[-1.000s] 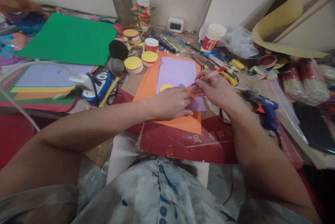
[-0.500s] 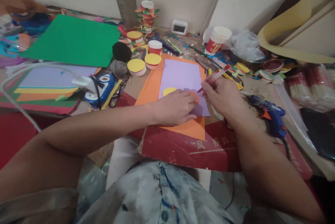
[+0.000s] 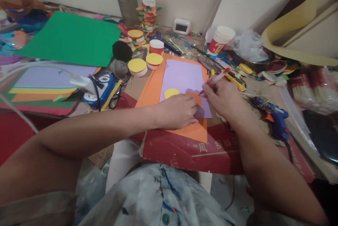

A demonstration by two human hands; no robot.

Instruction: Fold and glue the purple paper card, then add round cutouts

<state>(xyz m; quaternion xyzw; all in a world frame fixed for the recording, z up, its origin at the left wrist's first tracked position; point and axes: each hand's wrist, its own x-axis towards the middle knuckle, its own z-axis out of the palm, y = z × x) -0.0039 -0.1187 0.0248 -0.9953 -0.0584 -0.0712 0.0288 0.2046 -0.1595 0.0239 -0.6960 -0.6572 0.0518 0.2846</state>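
Note:
My right hand (image 3: 223, 95) grips a red pen (image 3: 219, 76) with a clear barrel, its tip down at the edge of an orange paper circle (image 3: 195, 98). My left hand (image 3: 179, 110) lies over that circle with its fingers stretched out, covering part of it on a purple sheet (image 3: 182, 74). Beside the left hand, a yellow paper circle (image 3: 171, 93) rests on the same sheet. Orange paper (image 3: 148, 92) lies beneath the purple sheet, on red cardboard (image 3: 169, 152).
Yellow-topped paper cup pieces (image 3: 137, 66) stand behind the paper. Stacked white cups (image 3: 221, 39) and a small clock (image 3: 181, 26) sit at the back. A blue glue gun (image 3: 278, 118) lies at right. To the left are a green sheet (image 3: 71, 39) and a blue power strip (image 3: 99, 90).
The pen and my right hand have shifted very slightly along the orange circle's edge. My left hand has moved slightly, showing more of both circles.

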